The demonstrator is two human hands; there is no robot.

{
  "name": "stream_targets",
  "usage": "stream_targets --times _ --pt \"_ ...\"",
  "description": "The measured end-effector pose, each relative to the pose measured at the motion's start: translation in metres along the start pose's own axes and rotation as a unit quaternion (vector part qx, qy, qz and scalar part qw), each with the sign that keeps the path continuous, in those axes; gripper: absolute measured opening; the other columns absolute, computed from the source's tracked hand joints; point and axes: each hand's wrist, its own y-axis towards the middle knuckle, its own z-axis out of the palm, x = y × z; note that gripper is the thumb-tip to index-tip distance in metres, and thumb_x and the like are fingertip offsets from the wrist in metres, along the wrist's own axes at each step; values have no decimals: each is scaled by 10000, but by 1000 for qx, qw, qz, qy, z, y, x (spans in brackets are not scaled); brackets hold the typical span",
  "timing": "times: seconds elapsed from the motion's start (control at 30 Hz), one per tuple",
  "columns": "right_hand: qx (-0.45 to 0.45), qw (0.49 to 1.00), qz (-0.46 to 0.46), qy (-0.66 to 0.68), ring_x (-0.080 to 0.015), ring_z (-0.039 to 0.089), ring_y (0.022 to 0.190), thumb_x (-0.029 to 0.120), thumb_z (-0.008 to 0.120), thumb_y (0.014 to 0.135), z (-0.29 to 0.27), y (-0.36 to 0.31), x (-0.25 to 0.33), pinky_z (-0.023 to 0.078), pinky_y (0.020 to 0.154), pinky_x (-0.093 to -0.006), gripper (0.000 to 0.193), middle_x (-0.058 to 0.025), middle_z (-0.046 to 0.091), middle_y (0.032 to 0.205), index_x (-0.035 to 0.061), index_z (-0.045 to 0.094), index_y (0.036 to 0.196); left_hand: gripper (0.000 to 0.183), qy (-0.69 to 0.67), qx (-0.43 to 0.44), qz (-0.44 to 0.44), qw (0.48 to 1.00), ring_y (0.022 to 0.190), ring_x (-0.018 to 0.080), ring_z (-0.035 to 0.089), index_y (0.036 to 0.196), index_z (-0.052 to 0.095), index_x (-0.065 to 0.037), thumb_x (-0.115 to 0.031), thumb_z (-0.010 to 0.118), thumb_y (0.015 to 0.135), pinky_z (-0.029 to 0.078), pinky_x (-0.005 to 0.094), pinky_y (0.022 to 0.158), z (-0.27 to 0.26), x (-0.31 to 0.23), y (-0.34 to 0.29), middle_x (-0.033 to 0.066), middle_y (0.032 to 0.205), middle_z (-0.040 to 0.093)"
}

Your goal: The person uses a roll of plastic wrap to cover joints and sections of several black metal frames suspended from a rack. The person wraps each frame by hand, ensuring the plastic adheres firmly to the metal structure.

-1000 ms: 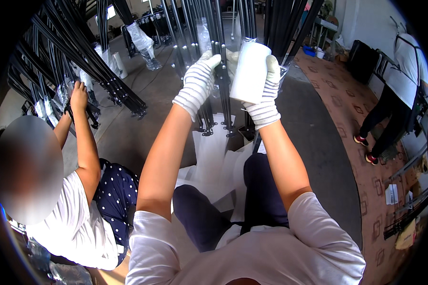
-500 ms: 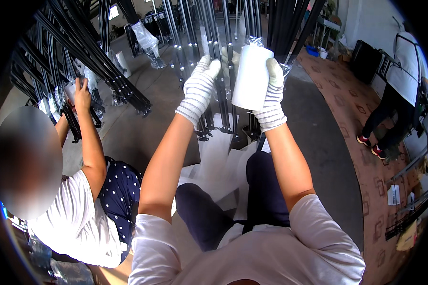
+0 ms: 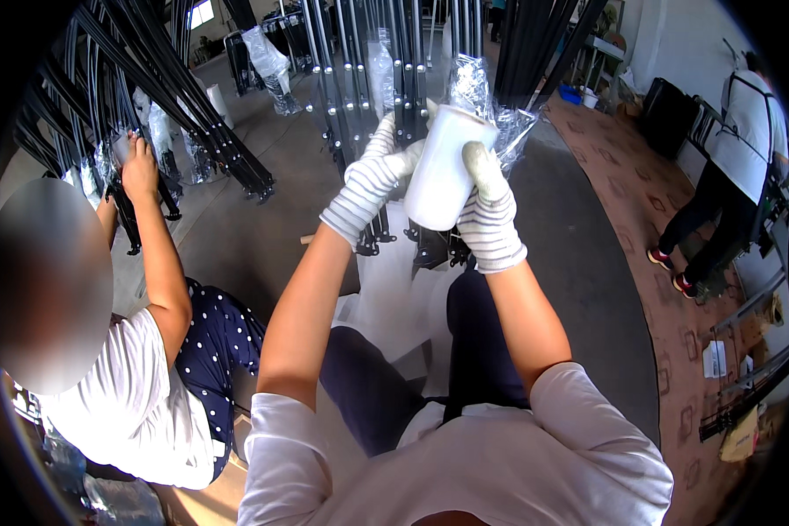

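My right hand point(image 3: 489, 197), in a white glove with a grey-striped cuff, grips a white roll of plastic wrap point(image 3: 443, 171), thumb on the near side. The roll tilts, its top leaning right. To its left, my left hand point(image 3: 373, 184), gloved alike, closes on the lower part of a bundle of black metal tubes point(image 3: 408, 96); some of its fingers are partly hidden. The tubes hang down in front of me, with silver rivets and black end fittings below my hands. Clear film point(image 3: 469, 83) is wound round the neighbouring tubes just beyond the roll.
A co-worker point(image 3: 140, 386) sits at my left, hands at another bundle of black tubes point(image 3: 184, 96). White sheeting point(image 3: 386, 294) lies between my knees. Another person point(image 3: 741, 140) stands at the right on a patterned reddish floor covering point(image 3: 618, 184), near a black case point(image 3: 669, 110).
The roll has come down and left, tilting more, with my right hand. My left hand has shifted slightly lower, its thumb now nearer the roll. More wrapped film shows behind the roll.
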Motion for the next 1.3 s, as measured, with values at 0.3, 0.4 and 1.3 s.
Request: stream_targets --times 0.3,0.4,1.3 --pt "-4 996 -75 -40 -269 402 1149 500 660 628 3 -37 -9 352 931 -332 839 -198 371 1269 -43 371 1199 392 154 47 105 981 847 126 548 1052 487 -29 -75 668 707 454 257 765 -22 24 -24 58 947 571" --pt "-30 997 -68 -7 -185 463 1044 349 671 634 -7 -41 -13 355 897 -293 699 -120 458 1195 -4 415 1180 360 81 4 87 993 866 133 552 1050 495 -15 -61 640 723 447 247 770 -25 32 -20 54 968 573" --pt "73 973 -45 -213 -199 426 1097 487 668 615 24 -10 -4 330 917 -314 773 -127 442 1202 -25 449 1152 340 478 113 155 857 1018 220 484 1180 387 -10 -176 389 883 366 294 910 -38 8 -12 144 1128 472"
